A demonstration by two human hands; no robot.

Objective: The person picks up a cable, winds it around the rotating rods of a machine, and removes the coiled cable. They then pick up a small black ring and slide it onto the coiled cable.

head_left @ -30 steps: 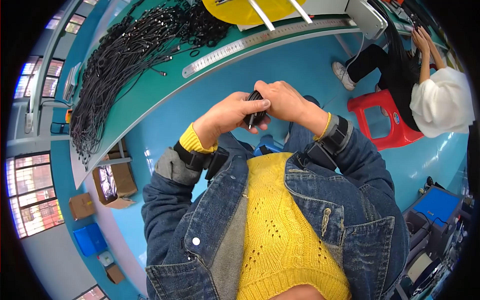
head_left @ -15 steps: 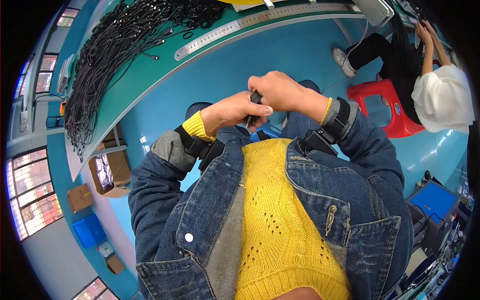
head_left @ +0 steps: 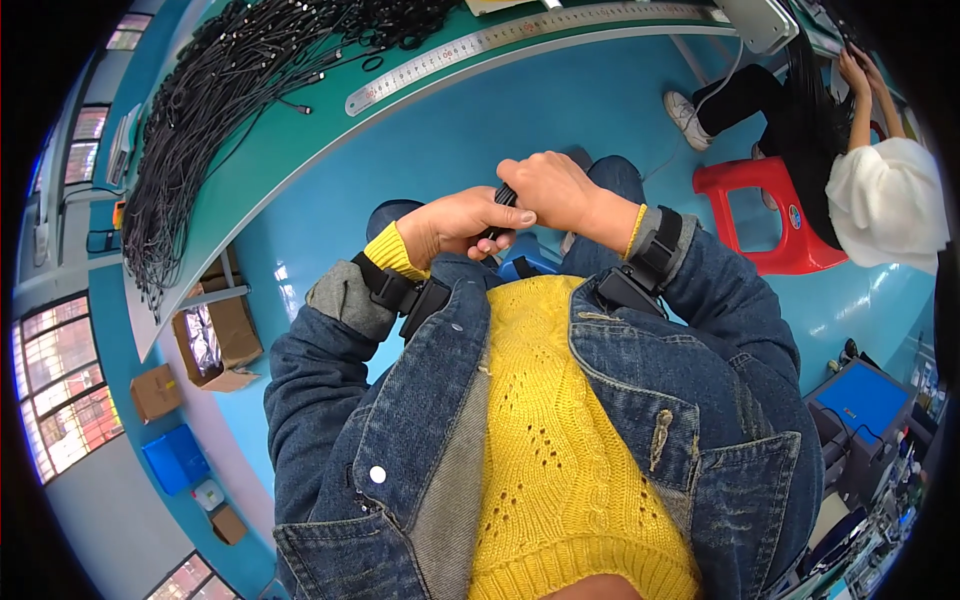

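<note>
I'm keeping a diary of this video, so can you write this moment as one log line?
left hand: grips small black object | right hand: pinches same object | position: above lap | cable pile: on green bench, untouched

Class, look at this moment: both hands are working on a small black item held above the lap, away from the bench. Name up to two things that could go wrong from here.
1. The small black item is pinched between the left hand and right hand over open blue floor, not over the green bench; if it slips, it may drop to the floor.
2. The fingers hide most of the item, so the worker probably sees little of it and could fumble.
</note>
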